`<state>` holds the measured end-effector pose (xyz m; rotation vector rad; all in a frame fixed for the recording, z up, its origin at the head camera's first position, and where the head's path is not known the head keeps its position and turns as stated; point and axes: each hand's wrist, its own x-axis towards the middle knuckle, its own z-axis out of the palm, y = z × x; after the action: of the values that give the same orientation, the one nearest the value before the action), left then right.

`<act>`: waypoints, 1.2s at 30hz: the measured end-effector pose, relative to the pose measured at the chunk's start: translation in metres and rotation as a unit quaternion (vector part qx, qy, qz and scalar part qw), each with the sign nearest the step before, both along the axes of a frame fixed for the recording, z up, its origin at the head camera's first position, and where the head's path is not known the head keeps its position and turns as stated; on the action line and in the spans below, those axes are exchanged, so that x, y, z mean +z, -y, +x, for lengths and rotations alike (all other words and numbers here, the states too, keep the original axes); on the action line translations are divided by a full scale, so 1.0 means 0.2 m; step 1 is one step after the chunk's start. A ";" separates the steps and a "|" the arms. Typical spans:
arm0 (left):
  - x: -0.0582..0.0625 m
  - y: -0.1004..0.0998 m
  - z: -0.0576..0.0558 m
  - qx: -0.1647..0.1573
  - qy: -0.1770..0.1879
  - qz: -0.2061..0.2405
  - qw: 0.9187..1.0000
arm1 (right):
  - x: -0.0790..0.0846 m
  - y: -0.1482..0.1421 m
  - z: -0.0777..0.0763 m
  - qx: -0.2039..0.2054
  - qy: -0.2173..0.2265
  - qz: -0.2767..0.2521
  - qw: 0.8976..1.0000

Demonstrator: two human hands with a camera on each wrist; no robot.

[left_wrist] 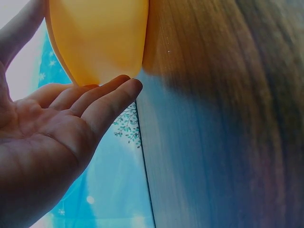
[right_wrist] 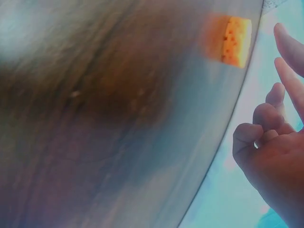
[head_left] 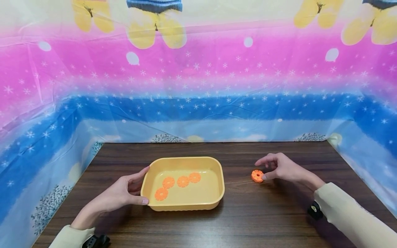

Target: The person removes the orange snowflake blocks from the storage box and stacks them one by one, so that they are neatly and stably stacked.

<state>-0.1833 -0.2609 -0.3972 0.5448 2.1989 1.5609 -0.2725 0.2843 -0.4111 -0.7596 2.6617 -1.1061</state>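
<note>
A shallow yellow plastic tray (head_left: 183,205) stands on the table with several flat orange notched discs (head_left: 183,181) inside, in a loose, bent row. At its left end is my left hand (head_left: 119,191), thumb at the near corner and fingers along the far part. In the left wrist view those fingers (left_wrist: 107,102) are mostly straight, tips against the tray wall. To the right, a short stack of orange notched discs (head_left: 257,176) with a centre hole rests on the table. My right hand (head_left: 285,168) is beside it, thumb tip at its right edge, index finger stretched above it.
The dark wood-grain table (head_left: 198,227) carries the tray and the stack. A printed cloth (head_left: 198,106) with snowflakes hangs along the back and both sides. Black bands (head_left: 315,210) sit at both wrists by the light sleeves (head_left: 350,210).
</note>
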 end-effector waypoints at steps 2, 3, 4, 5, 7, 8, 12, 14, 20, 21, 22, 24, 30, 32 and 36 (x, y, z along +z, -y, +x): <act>0.00 0.00 0.00 0.000 0.002 0.002 1.000 | 0.02 0.02 0.00 0.005 -0.004 0.002 1.000; 0.00 0.00 0.00 -0.001 0.003 0.002 1.000 | 0.02 0.03 0.00 0.007 -0.006 0.002 1.000; 0.00 0.00 0.00 -0.001 0.004 0.002 1.000 | 0.03 0.03 0.01 0.009 -0.006 0.003 1.000; 0.00 0.00 0.00 -0.001 0.004 0.002 1.000 | 0.04 0.05 0.01 0.012 -0.005 0.002 1.000; 0.00 0.00 0.00 -0.002 0.005 0.004 1.000 | 0.06 0.07 0.01 0.017 -0.003 0.000 1.000; 0.00 0.00 0.00 -0.003 0.006 0.005 1.000 | 0.07 0.08 0.02 0.019 -0.003 0.000 1.000; 0.00 0.00 -0.01 -0.007 0.008 0.011 1.000 | 0.10 0.14 0.02 0.032 -0.015 0.002 0.999; 0.00 0.00 0.00 -0.006 0.008 0.010 1.000 | 0.11 0.17 0.02 0.041 -0.025 0.001 0.999; 0.00 0.00 0.00 0.009 0.010 0.000 1.000 | 0.18 0.28 0.02 0.060 -0.028 0.006 0.998; 0.00 0.00 0.00 0.011 0.010 -0.002 1.000 | 0.19 0.30 0.03 0.063 -0.026 0.007 0.998; 0.00 0.00 0.00 0.012 0.010 -0.002 1.000 | 0.20 0.32 0.03 0.065 -0.028 0.011 0.997; 0.00 0.00 0.00 0.013 0.011 -0.001 1.000 | 0.22 0.36 0.03 0.074 -0.031 0.014 0.997; 0.00 0.00 -0.01 0.004 0.012 0.006 1.000 | 0.27 0.48 0.01 0.114 -0.042 0.009 0.993; 0.00 0.00 -0.01 0.007 0.012 0.001 1.000 | 0.29 0.53 0.01 0.127 -0.044 0.009 0.991; 0.00 0.00 -0.01 0.013 0.013 -0.008 1.000 | 0.32 0.63 0.00 0.144 -0.053 0.021 0.988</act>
<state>-0.1844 -0.2603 -0.3963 0.4904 2.2049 1.5546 -0.2717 0.1591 -0.3464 -1.1791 2.5410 -0.9576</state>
